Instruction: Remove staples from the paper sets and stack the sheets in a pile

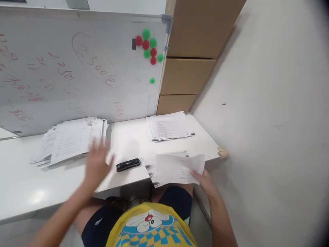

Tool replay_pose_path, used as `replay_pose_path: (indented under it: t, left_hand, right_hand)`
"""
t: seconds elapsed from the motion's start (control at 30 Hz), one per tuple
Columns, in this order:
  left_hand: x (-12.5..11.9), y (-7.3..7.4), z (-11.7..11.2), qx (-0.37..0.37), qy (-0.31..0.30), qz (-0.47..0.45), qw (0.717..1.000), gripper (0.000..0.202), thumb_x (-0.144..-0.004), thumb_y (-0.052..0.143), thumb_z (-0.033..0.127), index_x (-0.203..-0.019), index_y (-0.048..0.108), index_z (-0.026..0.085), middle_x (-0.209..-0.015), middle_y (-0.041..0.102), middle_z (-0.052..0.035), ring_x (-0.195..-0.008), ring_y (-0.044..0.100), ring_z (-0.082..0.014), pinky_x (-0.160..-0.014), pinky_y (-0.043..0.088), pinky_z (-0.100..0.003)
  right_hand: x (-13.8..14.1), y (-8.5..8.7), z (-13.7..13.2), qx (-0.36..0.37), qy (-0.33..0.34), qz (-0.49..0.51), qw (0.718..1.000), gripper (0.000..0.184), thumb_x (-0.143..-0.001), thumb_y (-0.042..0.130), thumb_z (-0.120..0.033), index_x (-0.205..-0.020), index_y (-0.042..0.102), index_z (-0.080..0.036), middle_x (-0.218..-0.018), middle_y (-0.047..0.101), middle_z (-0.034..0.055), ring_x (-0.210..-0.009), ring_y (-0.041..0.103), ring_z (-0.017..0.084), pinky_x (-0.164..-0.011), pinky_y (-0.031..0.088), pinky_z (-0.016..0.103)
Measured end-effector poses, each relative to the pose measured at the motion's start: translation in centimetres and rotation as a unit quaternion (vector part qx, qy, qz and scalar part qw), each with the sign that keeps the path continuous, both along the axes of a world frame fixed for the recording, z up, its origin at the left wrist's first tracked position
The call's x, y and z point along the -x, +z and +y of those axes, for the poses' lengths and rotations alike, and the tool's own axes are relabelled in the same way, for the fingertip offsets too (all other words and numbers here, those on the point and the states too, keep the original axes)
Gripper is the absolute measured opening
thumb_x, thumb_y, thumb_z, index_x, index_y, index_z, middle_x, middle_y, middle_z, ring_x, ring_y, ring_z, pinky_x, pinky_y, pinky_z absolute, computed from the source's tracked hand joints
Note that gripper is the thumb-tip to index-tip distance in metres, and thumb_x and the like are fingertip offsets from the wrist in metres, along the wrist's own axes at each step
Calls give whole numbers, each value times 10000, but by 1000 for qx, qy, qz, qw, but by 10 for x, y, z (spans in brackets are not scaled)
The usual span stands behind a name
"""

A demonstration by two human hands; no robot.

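Note:
My left hand, blurred by motion, has its fingers spread over the right edge of a large, untidy stack of printed papers; whether it touches them I cannot tell. My right hand pinches the right side of some printed sheets, thumb on top, above the table's front edge. Other papers with dark print show from under those sheets at the left. Between my hands a black stapler lies on the white table.
A smaller stack of papers lies at the back right. Behind the table stands a whiteboard with red writing and several round magnets. Brown cardboard boxes rise at its right. A white wall bounds the right side.

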State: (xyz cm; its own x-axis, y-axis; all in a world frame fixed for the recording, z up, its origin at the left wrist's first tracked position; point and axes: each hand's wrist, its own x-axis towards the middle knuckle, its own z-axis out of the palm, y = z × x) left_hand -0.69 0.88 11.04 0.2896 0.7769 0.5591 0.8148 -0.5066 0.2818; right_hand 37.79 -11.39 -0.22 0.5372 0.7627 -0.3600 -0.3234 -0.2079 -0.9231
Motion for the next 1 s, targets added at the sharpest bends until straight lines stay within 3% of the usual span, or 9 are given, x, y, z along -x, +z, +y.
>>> replay_pose_path:
  t: [0.1,0.2,0.27,0.33,0.43,0.5,0.6,0.77,1.0]
  left_hand:
    - [-55,-47,-52,116,-161,-10,980,836,-841,596,414,-1510,135,218,-1528,280,-165,-1422,242,-327,-1087,365,-495]
    - [-110,-91,-79,206,-140,-156,956,988,-831,607,426,-1510,-70,188,-1557,149,-216,-1421,255,-303,-1050,416,-461]
    - [-132,-107,-76,231,-116,-270,927,802,-881,536,403,-1508,80,198,-1484,347,-200,-1342,413,-262,-1014,451,-436]
    - [-142,-108,-61,266,-134,-325,898,502,-924,460,391,-1385,413,199,-1249,604,-141,-1155,587,-229,-952,497,-410]
    - [-140,-99,-40,278,-149,-338,887,353,-930,432,424,-1031,684,199,-976,713,-87,-935,667,-228,-875,532,-398]
    - [-133,-97,-34,261,-136,-340,893,364,-917,443,448,-986,707,206,-985,718,-81,-929,668,-242,-875,532,-408]
    - [-125,-108,-39,252,-123,-332,901,405,-924,419,457,-1128,664,208,-1064,702,-98,-1038,641,-256,-926,508,-421]
    - [-126,-131,-59,208,-167,-285,921,649,-846,560,477,-1399,404,177,-1317,553,-168,-1240,515,-281,-1006,452,-438]
    - [-133,-127,-47,175,-210,-263,925,269,-925,449,329,-1093,624,211,-1044,680,-85,-987,642,-201,-876,522,-353]
  right_hand:
    - [0,3,5,-78,-39,7,996,403,-507,847,-261,-874,685,-230,-820,733,1,-789,662,225,-750,536,340]
    - [7,4,21,-123,-57,37,990,384,-491,847,-267,-829,669,-243,-795,720,-26,-769,651,200,-770,529,328]
    - [12,4,34,-118,-60,44,990,401,-467,851,-267,-822,667,-223,-792,722,-23,-751,644,196,-780,519,341]
    - [14,6,44,-122,-35,29,991,379,-494,840,-283,-821,665,-201,-790,723,-13,-747,637,195,-786,502,348]
    - [7,8,55,-170,17,-21,985,301,-595,796,-314,-833,642,-211,-819,720,-10,-806,631,194,-824,473,342]
    - [0,9,59,-178,11,-44,983,320,-592,800,-307,-852,630,-227,-810,714,-25,-823,626,192,-848,459,338]
    - [-5,7,64,-140,-1,-51,989,420,-547,825,-292,-916,638,-217,-817,716,-22,-818,627,194,-858,460,338]
    - [10,-5,59,-181,52,-50,981,514,-616,800,-293,-1087,609,-213,-1029,714,30,-958,629,206,-898,460,330]
    - [11,-18,51,-180,61,-122,974,385,-702,696,-420,-1022,647,-212,-1024,718,64,-972,626,258,-886,466,374]
